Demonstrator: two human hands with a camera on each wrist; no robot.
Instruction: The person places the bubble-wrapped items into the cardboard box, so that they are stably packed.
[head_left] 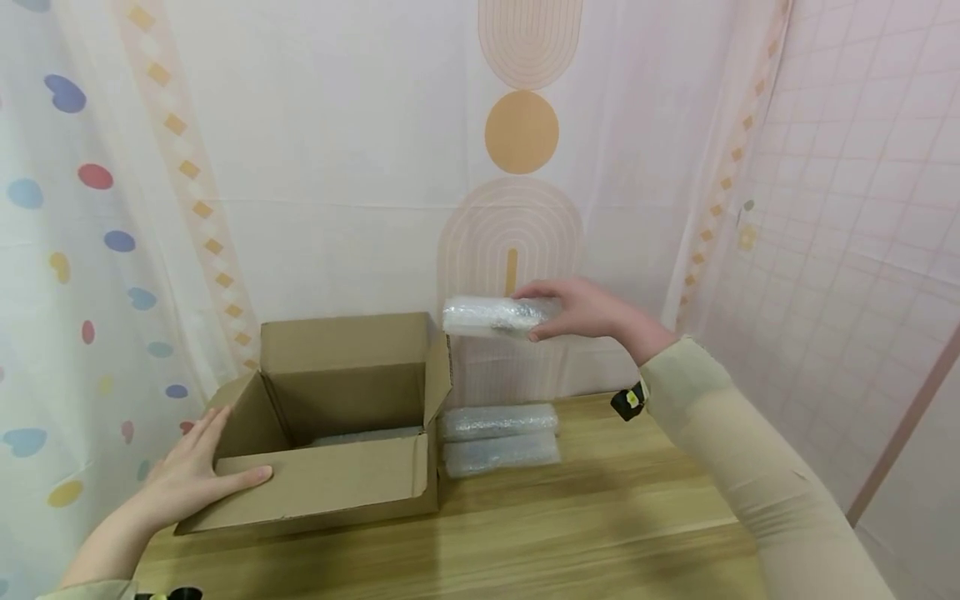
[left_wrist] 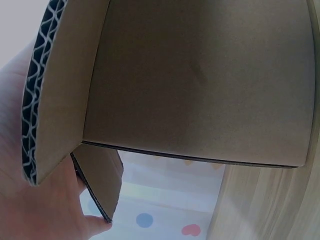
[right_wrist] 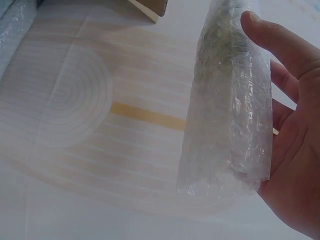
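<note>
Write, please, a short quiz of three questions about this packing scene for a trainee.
1. True or false: the right hand holds a bubble-wrapped bundle in the air.
2. How many wrapped bundles lie on the wooden table beside the cardboard box?
3. The left hand rests on: A) the box's outer wall, B) the curtain, C) a bundle?

Key: 1 true. 2 two. 3 A.
</note>
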